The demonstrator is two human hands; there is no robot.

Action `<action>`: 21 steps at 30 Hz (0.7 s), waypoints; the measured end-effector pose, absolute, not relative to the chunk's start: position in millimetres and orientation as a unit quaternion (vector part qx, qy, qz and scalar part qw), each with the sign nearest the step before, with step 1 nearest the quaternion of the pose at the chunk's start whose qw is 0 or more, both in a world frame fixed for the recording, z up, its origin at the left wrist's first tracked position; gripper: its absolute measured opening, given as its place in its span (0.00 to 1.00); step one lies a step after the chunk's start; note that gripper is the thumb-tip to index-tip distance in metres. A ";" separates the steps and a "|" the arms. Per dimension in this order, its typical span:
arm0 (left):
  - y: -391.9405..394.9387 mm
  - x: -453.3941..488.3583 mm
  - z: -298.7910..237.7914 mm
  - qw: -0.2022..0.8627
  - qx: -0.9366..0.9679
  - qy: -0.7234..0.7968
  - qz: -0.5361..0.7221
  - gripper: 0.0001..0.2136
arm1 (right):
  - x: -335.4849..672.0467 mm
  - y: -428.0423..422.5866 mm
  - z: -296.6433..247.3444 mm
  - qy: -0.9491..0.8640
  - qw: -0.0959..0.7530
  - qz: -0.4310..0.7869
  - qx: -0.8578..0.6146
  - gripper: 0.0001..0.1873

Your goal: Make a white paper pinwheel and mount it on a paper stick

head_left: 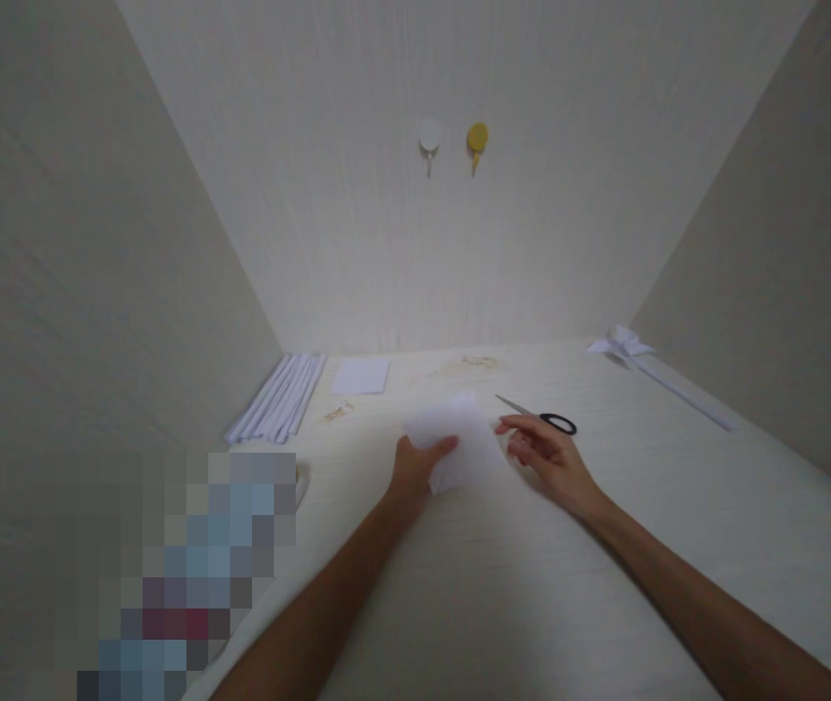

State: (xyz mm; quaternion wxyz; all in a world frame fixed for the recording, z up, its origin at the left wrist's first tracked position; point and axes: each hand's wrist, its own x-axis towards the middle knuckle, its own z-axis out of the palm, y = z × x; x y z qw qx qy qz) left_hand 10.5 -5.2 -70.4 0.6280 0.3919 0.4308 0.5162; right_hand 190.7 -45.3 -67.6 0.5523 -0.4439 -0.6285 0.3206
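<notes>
A sheet of white paper (475, 443) is gripped at its left side by my left hand (415, 465), the thumb lying across its face. A corner or flap shows near the paper's lower edge. To the right of the sheet is my right hand (543, 456), its fingers loosely curled and apart, with nothing visible in them. Just beyond that hand lie scissors (558, 424) with black handles, the blade pointing to the back left.
Several white paper strips or rolls (280, 399) lie at the back left, beside a white paper square (361, 376). At the back right is a paper flower-like piece on a stem (685, 391). Two hooks, white (429, 136) and yellow (478, 137), hang on the wall. The lower left is pixelated.
</notes>
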 end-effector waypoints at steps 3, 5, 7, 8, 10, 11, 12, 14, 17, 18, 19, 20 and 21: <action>-5.4 10.9 -71.4 0.606 0.444 0.434 0.497 0.16 | 188.0 -46.7 -71.3 -0.680 0.514 0.314 -0.418 0.11; -5.5 10.3 -71.2 0.586 0.475 0.447 0.481 0.15 | 190.4 -46.1 -71.7 -0.699 0.498 0.294 -0.421 0.09; -5.8 9.6 -70.4 0.572 0.501 0.454 0.464 0.15 | 193.6 -45.3 -70.5 -0.704 0.488 0.287 -0.428 0.08; -6.1 9.4 -69.8 0.569 0.512 0.455 0.456 0.14 | 195.1 -44.9 -69.8 -0.705 0.485 0.289 -0.429 0.07; -7.1 9.3 -68.3 0.568 0.526 0.455 0.440 0.12 | 197.4 -44.6 -68.6 -0.706 0.479 0.301 -0.426 0.06; -7.8 9.5 -67.4 0.567 0.530 0.457 0.434 0.11 | 198.1 -44.5 -68.4 -0.706 0.476 0.311 -0.422 0.06; -8.4 9.7 -66.5 0.566 0.532 0.461 0.429 0.10 | 198.4 -44.4 -68.4 -0.706 0.472 0.322 -0.419 0.05; -9.7 10.3 -65.1 0.564 0.533 0.468 0.423 0.08 | 198.0 -44.0 -69.5 -0.702 0.469 0.345 -0.412 0.05; -10.8 10.8 -65.1 0.565 0.540 0.465 0.415 0.08 | 194.9 -42.4 -72.9 -0.681 0.480 0.374 -0.407 0.06; -10.8 10.8 -65.8 0.564 0.545 0.462 0.413 0.08 | 193.5 -41.7 -74.2 -0.672 0.486 0.380 -0.409 0.06; -10.7 10.8 -66.7 0.561 0.551 0.461 0.412 0.08 | 192.0 -41.0 -75.4 -0.663 0.492 0.383 -0.414 0.06; -10.4 10.8 -67.8 0.555 0.556 0.463 0.410 0.08 | 190.6 -40.4 -76.4 -0.655 0.498 0.383 -0.420 0.07; -10.1 10.9 -69.0 0.549 0.561 0.466 0.408 0.09 | 189.3 -39.9 -77.1 -0.650 0.502 0.380 -0.426 0.07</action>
